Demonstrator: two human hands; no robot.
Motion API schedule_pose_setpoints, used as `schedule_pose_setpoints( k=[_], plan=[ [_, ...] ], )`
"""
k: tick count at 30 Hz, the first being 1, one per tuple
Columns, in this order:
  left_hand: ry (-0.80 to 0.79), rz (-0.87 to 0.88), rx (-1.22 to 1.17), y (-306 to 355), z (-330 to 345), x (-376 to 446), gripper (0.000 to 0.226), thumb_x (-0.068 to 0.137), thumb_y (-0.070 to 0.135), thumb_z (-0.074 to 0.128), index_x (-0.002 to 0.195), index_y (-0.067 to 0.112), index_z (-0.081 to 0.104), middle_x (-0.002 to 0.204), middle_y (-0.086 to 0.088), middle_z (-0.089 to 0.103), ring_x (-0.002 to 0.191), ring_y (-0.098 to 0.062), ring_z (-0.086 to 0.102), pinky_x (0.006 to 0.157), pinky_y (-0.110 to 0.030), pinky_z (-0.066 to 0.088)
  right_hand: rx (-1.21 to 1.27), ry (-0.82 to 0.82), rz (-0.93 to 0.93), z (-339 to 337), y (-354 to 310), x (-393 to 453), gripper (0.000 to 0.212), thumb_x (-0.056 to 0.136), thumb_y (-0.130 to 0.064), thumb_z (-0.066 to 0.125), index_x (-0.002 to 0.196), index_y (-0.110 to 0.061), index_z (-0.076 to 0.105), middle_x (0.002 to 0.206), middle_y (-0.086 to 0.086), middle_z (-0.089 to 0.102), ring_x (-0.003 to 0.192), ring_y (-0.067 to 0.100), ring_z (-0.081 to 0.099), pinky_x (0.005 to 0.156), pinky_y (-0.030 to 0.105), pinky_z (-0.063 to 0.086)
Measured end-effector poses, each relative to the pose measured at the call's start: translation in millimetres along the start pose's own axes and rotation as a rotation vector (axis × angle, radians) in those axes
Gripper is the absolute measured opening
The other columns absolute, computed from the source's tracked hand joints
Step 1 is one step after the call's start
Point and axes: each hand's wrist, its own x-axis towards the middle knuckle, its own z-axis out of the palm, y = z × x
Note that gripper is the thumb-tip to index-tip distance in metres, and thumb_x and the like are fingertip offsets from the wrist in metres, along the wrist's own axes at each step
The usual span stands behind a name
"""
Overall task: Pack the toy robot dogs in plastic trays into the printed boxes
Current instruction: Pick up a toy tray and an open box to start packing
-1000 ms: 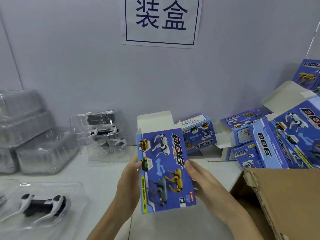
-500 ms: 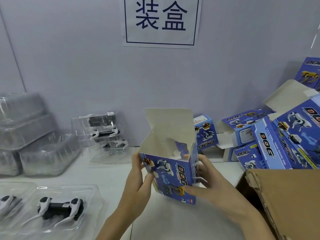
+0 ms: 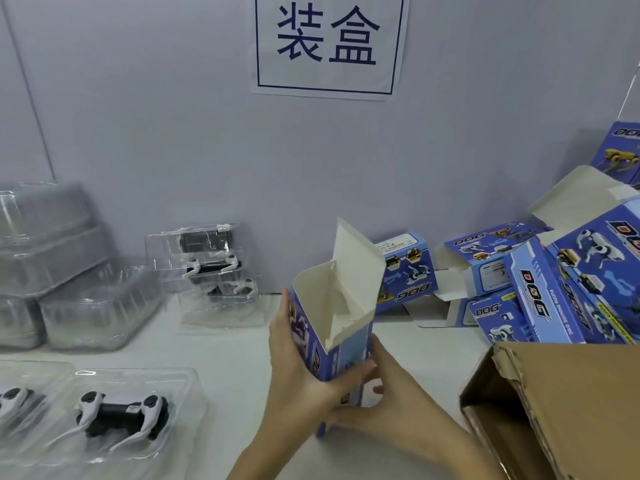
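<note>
Now popped open and upright, box [image 3: 329, 327] gripped by left hand [image 3: 298, 372] and right hand [image 3: 374, 407] — ready for the nearest dog tray [image 3: 117, 414].

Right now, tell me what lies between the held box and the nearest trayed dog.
Head view: only bare white table between the open printed box and the trayed toy dog.

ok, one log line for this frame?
stage: box opened, empty | left hand: grips printed box | right hand: at its base | toy dog in tray: waiting
</note>
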Motion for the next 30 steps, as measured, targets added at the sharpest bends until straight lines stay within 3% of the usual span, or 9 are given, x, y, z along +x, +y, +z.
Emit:
schedule_pose_setpoints(
  k=[6, 9, 13, 16, 20, 22, 25, 27, 30],
  plan=[
    [-0.168, -0.286, -0.212, 2.5, -41.9, 19.1, 0.107, 0.053, 0.058, 0.093, 0.144, 0.020, 0.053, 0.114, -0.001, 0.078, 0.101, -0.025, 0.078, 0.073, -0.030, 0.063, 0.164, 0.082, -0.017, -18.1, -6.1, -1.3, 0.079, 0.056, -0.090, 0.074, 0.127, -0.061, 0.055, 0.132, -0.025, 0.058, 0.126, -0.006, 0.054, 0.104, 0.025, 0.048],
    [-0.251, -0.398, -0.329, 0.7, -55.6, 16.0, 0.104, 0.036, 0.065, 0.100, 0.120, 0.014, 0.065, 0.100, -0.013, 0.080, 0.086, -0.030, 0.079, 0.068, -0.033, 0.063, 0.368, 0.156, 0.020, -27.0, -11.3, 1.8, 0.100, 0.046, -0.095, 0.073, 0.136, -0.061, 0.045, 0.141, -0.015, 0.059, 0.134, 0.005, 0.055, 0.111, 0.034, 0.047],
    [-0.251, -0.538, -0.536, -1.3, -52.9, 7.4, 0.119, 0.014, 0.064, 0.102, 0.115, 0.011, 0.069, 0.097, -0.017, 0.080, 0.078, -0.030, 0.079, 0.061, -0.037, 0.064, 0.496, -0.051, 0.104, -24.9, -11.1, -3.6, 0.108, 0.055, -0.085, 0.080, 0.146, -0.039, 0.044, 0.135, -0.006, 0.070, 0.128, 0.019, 0.065, 0.116, 0.051, 0.044],
    [-0.208, -0.435, -0.460, 3.4, -39.7, 10.6, 0.099, 0.041, 0.070, 0.096, 0.114, 0.007, 0.073, 0.102, -0.017, 0.080, 0.083, -0.029, 0.080, 0.063, -0.033, 0.063, 0.610, -0.071, 0.213, -20.6, -8.6, -9.9, 0.102, 0.040, -0.077, 0.092, 0.125, -0.027, 0.062, 0.120, 0.005, 0.076, 0.117, 0.031, 0.070, 0.106, 0.049, 0.054],
    [0.001, -0.160, -0.134, 5.3, -32.6, 22.8, 0.047, 0.090, 0.051, 0.062, 0.125, 0.019, 0.068, 0.108, 0.000, 0.080, 0.103, -0.025, 0.077, 0.069, -0.022, 0.060, 0.614, 0.177, 0.190, -18.9, -7.9, -2.3, 0.098, 0.034, -0.074, 0.094, 0.118, -0.032, 0.065, 0.112, 0.008, 0.077, 0.110, 0.041, 0.070, 0.106, 0.059, 0.051],
    [-0.043, -0.100, -0.094, 7.1, -31.6, 21.9, 0.060, 0.092, 0.065, 0.057, 0.140, 0.031, 0.056, 0.118, 0.007, 0.076, 0.112, -0.020, 0.073, 0.077, -0.024, 0.061, 0.601, 0.249, 0.143, -15.8, -8.4, 0.5, 0.086, 0.044, -0.073, 0.089, 0.119, -0.040, 0.061, 0.108, -0.009, 0.078, 0.106, 0.024, 0.074, 0.099, 0.049, 0.058],
    [-0.230, -0.131, -0.104, 5.5, -22.8, 15.5, 0.103, 0.070, 0.087, 0.067, 0.156, 0.049, 0.027, 0.141, 0.020, 0.059, 0.125, -0.010, 0.064, 0.092, -0.035, 0.061, 0.529, 0.320, 0.079, -11.7, -5.2, 1.9, 0.070, 0.059, -0.066, 0.082, 0.122, -0.052, 0.054, 0.101, -0.028, 0.075, 0.093, -0.003, 0.072, 0.069, 0.015, 0.057],
    [-0.259, -0.148, -0.100, 3.4, -16.3, 11.7, 0.097, 0.076, 0.072, 0.075, 0.156, 0.053, 0.023, 0.146, 0.019, 0.056, 0.127, -0.012, 0.064, 0.089, -0.038, 0.063, 0.505, 0.309, 0.056, -10.8, -3.1, 3.0, 0.067, 0.067, -0.056, 0.081, 0.124, -0.058, 0.046, 0.101, -0.030, 0.074, 0.090, -0.009, 0.070, 0.065, 0.008, 0.053],
    [-0.278, -0.169, -0.127, -4.9, -19.2, 12.6, 0.077, 0.093, 0.046, 0.075, 0.155, 0.047, 0.029, 0.146, 0.011, 0.060, 0.128, -0.017, 0.065, 0.086, -0.039, 0.064, 0.521, 0.243, 0.072, -13.1, 0.2, 4.3, 0.081, 0.067, -0.056, 0.087, 0.135, -0.051, 0.044, 0.110, -0.016, 0.076, 0.099, 0.004, 0.074, 0.075, 0.019, 0.060]
  ],
)
